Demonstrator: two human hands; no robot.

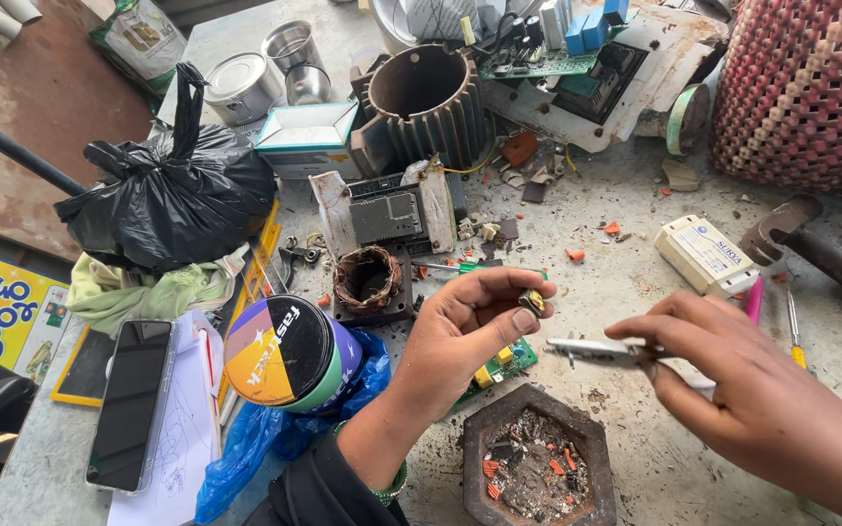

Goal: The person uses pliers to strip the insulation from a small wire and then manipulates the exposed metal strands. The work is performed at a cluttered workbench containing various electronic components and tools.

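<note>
Head view over a cluttered grey surface (635,244). The left hand (465,326) is raised above the middle of the surface, its fingers curled and its thumb and forefinger pinched shut on a small round component (532,301). The right hand (743,390) comes in from the right edge, closed around a slim metal tool (592,351) whose long axis lies roughly level, tip pointing left toward the component. The tip sits just below and slightly right of the component, near but apart from it. Beneath both hands, at the near edge, stands an octagonal tray (538,468) of debris; a small green circuit board (499,370) lies under the left hand.
</note>
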